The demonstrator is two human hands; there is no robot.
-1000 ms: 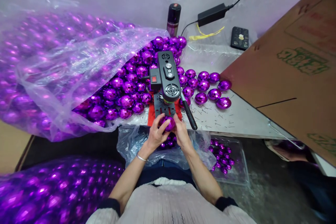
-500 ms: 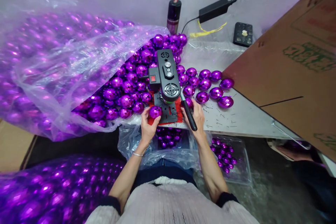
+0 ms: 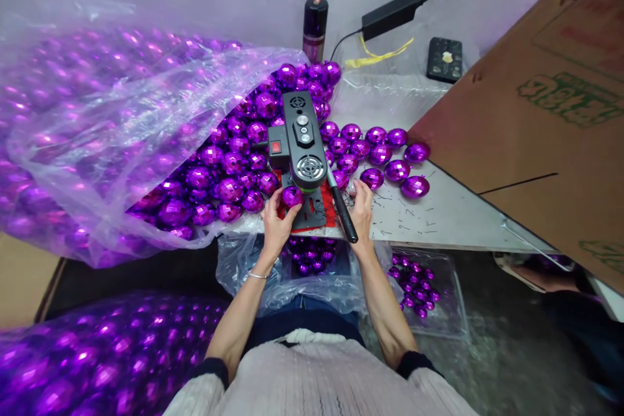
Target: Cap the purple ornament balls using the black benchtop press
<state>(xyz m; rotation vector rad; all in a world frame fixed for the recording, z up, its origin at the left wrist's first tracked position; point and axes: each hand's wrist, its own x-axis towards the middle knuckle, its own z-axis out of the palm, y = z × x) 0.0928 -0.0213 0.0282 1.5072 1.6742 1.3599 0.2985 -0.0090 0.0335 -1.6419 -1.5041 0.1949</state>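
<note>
My left hand (image 3: 277,222) pinches a shiny purple faceted bauble (image 3: 292,196) between thumb and fingers. It is at the front left of a small black lever press (image 3: 305,143), just above the press's metal base plate (image 3: 310,211). To the right of the press, my right hand (image 3: 362,213) is beside the black lever handle (image 3: 344,216), fingers loosely bent and apart with nothing seen in them. The handle covers part of that hand. A red sheet (image 3: 330,208) lies under the base plate.
Purple baubles spill from a clear plastic bag (image 3: 117,123) at left. Several loose baubles (image 3: 397,170) lie right of the press. A spray can (image 3: 314,29), power adapter (image 3: 392,15) and phone (image 3: 444,58) are behind. A cardboard box (image 3: 531,97) stands at right; a clear tray (image 3: 453,299) is below.
My left hand has raised the bauble slightly towards the press head. My right hand has shifted slightly, its fingers now clearer of the handle. The whole view has slid a little left.
</note>
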